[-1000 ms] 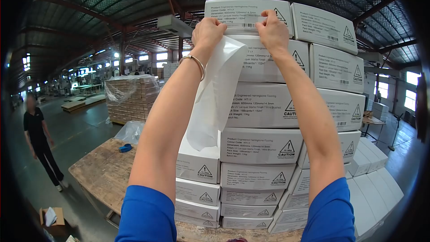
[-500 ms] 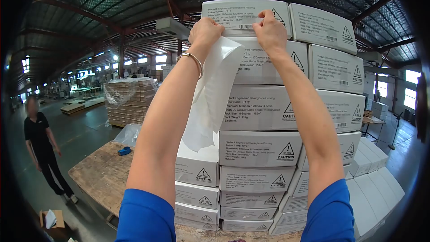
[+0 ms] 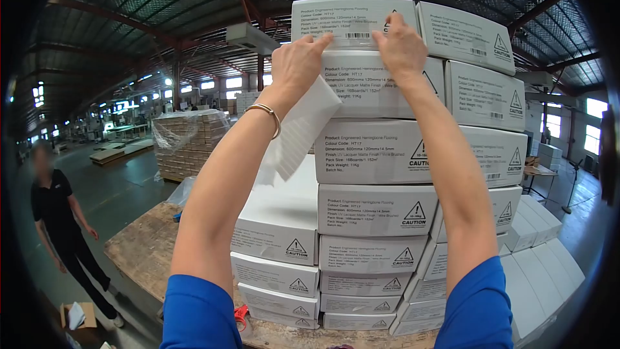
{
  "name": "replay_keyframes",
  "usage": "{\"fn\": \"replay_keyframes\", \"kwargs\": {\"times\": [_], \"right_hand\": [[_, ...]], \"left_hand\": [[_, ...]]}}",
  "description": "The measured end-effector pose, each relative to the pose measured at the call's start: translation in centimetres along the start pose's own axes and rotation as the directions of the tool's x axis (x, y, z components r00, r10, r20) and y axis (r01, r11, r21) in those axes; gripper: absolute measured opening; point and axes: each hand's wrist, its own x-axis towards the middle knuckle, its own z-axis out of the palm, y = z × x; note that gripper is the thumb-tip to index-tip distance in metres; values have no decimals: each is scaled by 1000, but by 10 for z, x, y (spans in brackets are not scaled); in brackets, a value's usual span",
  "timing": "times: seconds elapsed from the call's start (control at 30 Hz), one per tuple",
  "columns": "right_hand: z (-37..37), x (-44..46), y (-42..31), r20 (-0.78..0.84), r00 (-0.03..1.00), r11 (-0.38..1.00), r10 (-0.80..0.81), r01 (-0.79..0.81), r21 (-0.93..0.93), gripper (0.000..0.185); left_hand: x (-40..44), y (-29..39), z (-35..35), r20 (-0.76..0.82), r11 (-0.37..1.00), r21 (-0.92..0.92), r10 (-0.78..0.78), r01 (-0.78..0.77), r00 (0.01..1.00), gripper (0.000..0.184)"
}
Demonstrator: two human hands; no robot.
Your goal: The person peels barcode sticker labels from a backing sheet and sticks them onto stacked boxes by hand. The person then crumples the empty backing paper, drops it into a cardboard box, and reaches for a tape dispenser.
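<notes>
Stacked white cartons (image 3: 374,152) with printed labels and caution triangles fill the middle. My left hand (image 3: 298,64) is at the left edge of the top carton (image 3: 352,10), curled round a white paper sheet (image 3: 303,126) that hangs below it; the index finger points at the label. My right hand (image 3: 400,48) is at the top carton's lower right, beside the barcode, thumb and index finger apart and the other fingers bent. No object shows between its fingers.
A wooden table (image 3: 145,245) carries the cartons, with red scissors (image 3: 241,317) at its front. At the left stands a person (image 3: 61,220) in dark clothes, above an open box (image 3: 87,320). Film-wrapped boards (image 3: 190,145) stand behind. More white cartons (image 3: 542,278) are at the right.
My left hand has moved slightly down with the sheet, uncovering more label text. My right thumb and index finger have spread apart. The person at the left has come nearer, and red scissors have come into view.
</notes>
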Motion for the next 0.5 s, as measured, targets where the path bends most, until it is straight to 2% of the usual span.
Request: {"fn": "replay_keyframes", "kwargs": {"times": [0.1,0.13,0.17,0.23,0.27,0.4,0.43,0.47,0.5], "right_hand": [[2,-5,17,-155,985,996,-80,83,13,28],[6,-8,20,-155,985,996,-80,83,10,28],[6,-13,19,-158,951,964,-265,260,-54,25],[7,-18,20,-130,791,799,-598,575,-175,22],[5,-19,22,-128,793,801,-595,573,-175,22],[-10,-30,38,-101,870,820,-483,410,-399,23],[-18,-32,40,-63,881,800,-468,392,-454,24],[-24,-36,44,-85,856,823,-510,457,-337,24],[-28,-42,43,-116,829,831,-547,522,-192,24]], "left_hand": [[-2,0,-1,61,995,89,42,-48,997,51],[-3,1,-1,61,995,86,43,-48,997,51],[-5,3,-3,75,994,99,41,-48,996,49],[-7,7,-8,103,991,127,39,-52,994,45],[-7,6,-8,106,991,125,42,-55,994,45],[-10,-3,-5,124,986,168,1,-22,992,50],[-11,-5,-6,148,995,98,-4,-11,989,49],[-19,-9,-10,180,999,45,-26,18,983,47],[-31,-8,-15,56,988,-157,15,-6,998,43]]}}
